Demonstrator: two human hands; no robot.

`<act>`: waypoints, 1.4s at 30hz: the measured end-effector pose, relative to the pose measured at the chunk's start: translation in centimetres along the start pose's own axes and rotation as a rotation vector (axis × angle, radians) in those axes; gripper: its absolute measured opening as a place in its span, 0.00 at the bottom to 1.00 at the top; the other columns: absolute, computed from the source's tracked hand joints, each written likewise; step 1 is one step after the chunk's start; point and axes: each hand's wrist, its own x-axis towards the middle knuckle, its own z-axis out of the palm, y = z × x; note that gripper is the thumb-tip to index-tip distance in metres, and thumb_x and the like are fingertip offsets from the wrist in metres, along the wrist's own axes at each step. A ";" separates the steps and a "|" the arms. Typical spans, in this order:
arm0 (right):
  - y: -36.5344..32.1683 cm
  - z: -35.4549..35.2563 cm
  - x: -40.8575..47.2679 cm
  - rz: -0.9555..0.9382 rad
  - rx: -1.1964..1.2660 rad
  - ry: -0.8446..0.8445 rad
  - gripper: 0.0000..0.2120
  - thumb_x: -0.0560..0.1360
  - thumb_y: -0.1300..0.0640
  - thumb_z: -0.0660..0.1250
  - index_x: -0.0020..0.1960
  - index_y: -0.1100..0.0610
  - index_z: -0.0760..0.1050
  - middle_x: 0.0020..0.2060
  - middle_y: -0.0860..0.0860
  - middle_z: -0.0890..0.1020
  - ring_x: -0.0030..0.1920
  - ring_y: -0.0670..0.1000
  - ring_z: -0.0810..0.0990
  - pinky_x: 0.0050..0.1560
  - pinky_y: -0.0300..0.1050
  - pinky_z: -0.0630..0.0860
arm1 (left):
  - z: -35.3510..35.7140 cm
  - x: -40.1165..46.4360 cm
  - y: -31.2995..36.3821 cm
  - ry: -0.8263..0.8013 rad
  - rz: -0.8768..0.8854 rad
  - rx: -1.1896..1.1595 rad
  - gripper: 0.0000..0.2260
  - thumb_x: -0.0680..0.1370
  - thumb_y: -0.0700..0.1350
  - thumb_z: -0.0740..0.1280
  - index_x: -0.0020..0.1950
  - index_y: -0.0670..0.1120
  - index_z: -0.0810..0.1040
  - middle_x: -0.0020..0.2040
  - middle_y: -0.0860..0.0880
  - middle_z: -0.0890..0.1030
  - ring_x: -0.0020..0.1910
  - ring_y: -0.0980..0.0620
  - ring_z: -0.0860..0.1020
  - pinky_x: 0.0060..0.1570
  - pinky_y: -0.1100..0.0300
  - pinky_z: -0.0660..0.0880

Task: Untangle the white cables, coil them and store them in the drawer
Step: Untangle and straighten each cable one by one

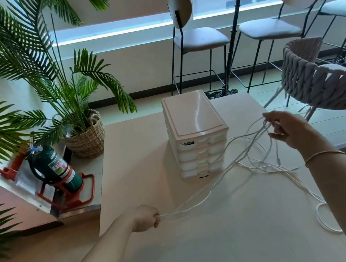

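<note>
Left hand: the left hand (pixel 146 218) hangs over the table's left edge, fingers curled tight, pinching the ends of several strands.
Right hand: the right hand (pixel 284 126) is raised above the table's right side, fingers and thumb closed around a bunch of strands; a thin bracelet (pixel 323 154) sits on the wrist.
Cables: the white cables (pixel 210 189) stretch between the two hands, lifted off the table (pixel 164 256); slack loops lie tangled on the right part of the tabletop, and one loop lies near the right edge.
Drawer unit: the cream drawer unit (pixel 195 136) stands at the middle of the table's far edge, all drawers closed.
Surroundings: a woven chair (pixel 327 83) stands beyond the far right corner, and a fire extinguisher (pixel 54 168) and a potted palm (pixel 84 135) are on the floor left of the table.
</note>
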 end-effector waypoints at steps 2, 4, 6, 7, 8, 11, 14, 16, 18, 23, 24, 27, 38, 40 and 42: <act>0.9 -0.4 0.3 0.035 0.104 -0.026 0.10 0.74 0.55 0.66 0.35 0.54 0.71 0.28 0.47 0.69 0.26 0.45 0.65 0.38 0.42 0.70 | 0.4 0.0 -0.2 -0.004 0.002 0.012 0.13 0.80 0.43 0.54 0.52 0.44 0.78 0.49 0.49 0.75 0.47 0.52 0.71 0.54 0.60 0.70; 1.0 -0.6 0.4 0.031 0.249 -0.037 0.12 0.77 0.54 0.63 0.35 0.53 0.71 0.30 0.48 0.70 0.24 0.44 0.67 0.38 0.42 0.69 | 0.2 -0.1 0.0 -0.002 0.012 0.011 0.14 0.80 0.43 0.54 0.54 0.42 0.78 0.50 0.47 0.77 0.47 0.51 0.71 0.55 0.59 0.70; 0.3 -0.4 0.6 -0.010 0.351 -0.005 0.12 0.78 0.56 0.61 0.35 0.53 0.72 0.27 0.47 0.69 0.22 0.43 0.66 0.36 0.41 0.68 | -0.1 -0.3 0.3 0.000 0.011 0.007 0.14 0.81 0.43 0.54 0.55 0.41 0.78 0.55 0.43 0.79 0.49 0.47 0.74 0.55 0.59 0.70; -0.1 -0.2 0.7 -0.036 0.390 0.014 0.11 0.78 0.57 0.62 0.36 0.53 0.72 0.25 0.46 0.69 0.23 0.44 0.65 0.35 0.40 0.67 | -0.2 -0.3 0.4 -0.002 0.015 0.005 0.14 0.81 0.43 0.54 0.55 0.40 0.78 0.57 0.42 0.79 0.52 0.45 0.75 0.55 0.59 0.69; -0.5 0.0 0.8 -0.057 0.430 0.027 0.11 0.77 0.58 0.61 0.37 0.53 0.72 0.24 0.46 0.70 0.24 0.44 0.64 0.33 0.40 0.67 | -0.2 -0.3 0.5 -0.005 0.018 0.005 0.14 0.81 0.43 0.54 0.55 0.40 0.78 0.58 0.42 0.79 0.55 0.44 0.75 0.56 0.59 0.69; -0.8 0.3 1.0 -0.071 0.600 0.015 0.12 0.79 0.61 0.58 0.37 0.53 0.69 0.21 0.45 0.73 0.25 0.44 0.69 0.32 0.38 0.67 | -0.2 -0.4 0.5 -0.008 0.019 0.016 0.14 0.81 0.42 0.54 0.55 0.41 0.78 0.57 0.43 0.79 0.56 0.44 0.75 0.53 0.59 0.69; -0.7 -0.1 0.8 -0.061 0.657 -0.044 0.12 0.80 0.63 0.54 0.40 0.55 0.69 0.22 0.47 0.75 0.23 0.44 0.69 0.29 0.32 0.69 | 0.0 -0.5 -0.1 -0.002 0.004 0.025 0.13 0.81 0.42 0.54 0.53 0.43 0.78 0.50 0.45 0.77 0.47 0.50 0.71 0.46 0.63 0.64; -0.8 -0.3 0.6 -0.026 0.508 -0.084 0.12 0.79 0.64 0.53 0.40 0.55 0.67 0.20 0.47 0.72 0.17 0.43 0.63 0.23 0.29 0.64 | 0.1 -0.4 -0.5 -0.017 0.002 0.039 0.13 0.80 0.42 0.54 0.52 0.44 0.78 0.47 0.48 0.74 0.47 0.51 0.70 0.46 0.63 0.64; -1.1 -0.5 0.5 0.026 0.224 -0.070 0.12 0.79 0.64 0.53 0.39 0.55 0.66 0.20 0.49 0.70 0.14 0.43 0.58 0.19 0.28 0.60 | 0.3 -0.4 -0.5 -0.035 0.002 0.055 0.11 0.80 0.42 0.54 0.50 0.46 0.77 0.47 0.49 0.73 0.46 0.51 0.70 0.46 0.63 0.64; -2.8 -2.3 0.9 0.083 0.008 0.095 0.11 0.80 0.65 0.51 0.40 0.62 0.66 0.25 0.59 0.76 0.15 0.48 0.74 0.17 0.40 0.73 | 0.0 -0.7 -0.1 -0.028 0.014 0.063 0.12 0.80 0.42 0.54 0.51 0.44 0.77 0.48 0.46 0.75 0.46 0.51 0.69 0.53 0.58 0.69; -3.1 -2.7 1.2 0.058 0.025 0.140 0.11 0.79 0.66 0.52 0.39 0.63 0.66 0.28 0.59 0.76 0.17 0.50 0.77 0.17 0.42 0.74 | 0.1 -0.7 -0.2 -0.023 0.009 0.065 0.13 0.80 0.42 0.54 0.52 0.43 0.78 0.48 0.46 0.75 0.46 0.52 0.69 0.52 0.58 0.69; -3.6 -2.4 1.7 -0.001 0.131 0.186 0.10 0.78 0.67 0.56 0.38 0.60 0.67 0.30 0.55 0.69 0.18 0.49 0.74 0.18 0.42 0.75 | 0.1 -0.6 0.1 -0.038 -0.004 0.073 0.13 0.80 0.42 0.54 0.54 0.42 0.78 0.50 0.45 0.76 0.46 0.51 0.69 0.45 0.62 0.64; -5.8 -0.2 -0.5 -0.202 -0.391 0.283 0.14 0.78 0.59 0.59 0.35 0.61 0.70 0.23 0.55 0.74 0.17 0.49 0.73 0.21 0.38 0.74 | 0.2 -0.5 0.9 -0.062 -0.004 0.097 0.11 0.79 0.42 0.54 0.48 0.47 0.76 0.52 0.43 0.77 0.45 0.51 0.69 0.32 0.67 0.61; -5.9 0.1 -0.3 -0.249 -0.203 0.257 0.15 0.80 0.58 0.57 0.35 0.58 0.68 0.24 0.54 0.72 0.19 0.49 0.73 0.23 0.40 0.75 | 0.2 -0.5 1.1 -0.059 -0.002 0.097 0.11 0.80 0.42 0.54 0.49 0.46 0.77 0.54 0.42 0.78 0.45 0.51 0.69 0.31 0.68 0.61; -5.0 -0.1 0.6 -0.181 -0.111 0.210 0.15 0.80 0.61 0.56 0.34 0.59 0.66 0.22 0.56 0.71 0.16 0.48 0.72 0.18 0.39 0.73 | 0.2 -0.5 1.1 -0.052 -0.006 0.089 0.12 0.80 0.42 0.54 0.50 0.45 0.77 0.53 0.43 0.78 0.45 0.51 0.69 0.31 0.68 0.61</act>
